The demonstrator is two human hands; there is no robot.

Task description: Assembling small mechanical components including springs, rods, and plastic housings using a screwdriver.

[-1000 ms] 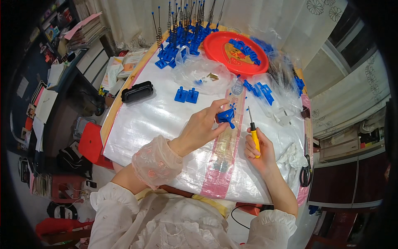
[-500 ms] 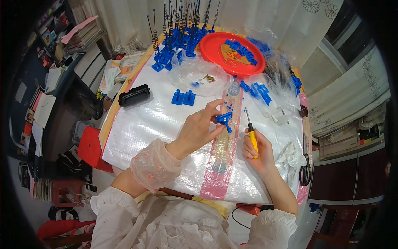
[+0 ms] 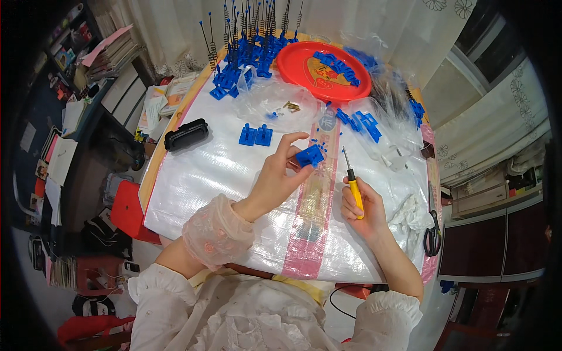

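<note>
Between the thumb and fingers of my left hand (image 3: 274, 178) is a small blue plastic piece (image 3: 309, 155), its flat square face turned up. My right hand (image 3: 364, 205) is closed round the yellow and black handle of a screwdriver (image 3: 355, 193). The screwdriver's metal shaft points away from me, apart from the blue piece. Two blue square plates with raised posts (image 3: 255, 135) stand side by side left of my left hand. Tiny blue bits lie just beyond the held piece. Several brass-coloured screws (image 3: 292, 106) rest on a clear plastic bag (image 3: 275, 111).
A red round tray (image 3: 287, 67) with blue parts stands at the back. Blue parts with upright springs (image 3: 252, 55) crowd the far left. A black case (image 3: 186, 135) lies at left. Scissors (image 3: 432, 237) and crumpled white plastic (image 3: 410, 219) lie at right.
The blue piece in my left hand has turned, so its flat face shows instead of its narrow post. My right hand holds the screwdriver in nearly the same place.
</note>
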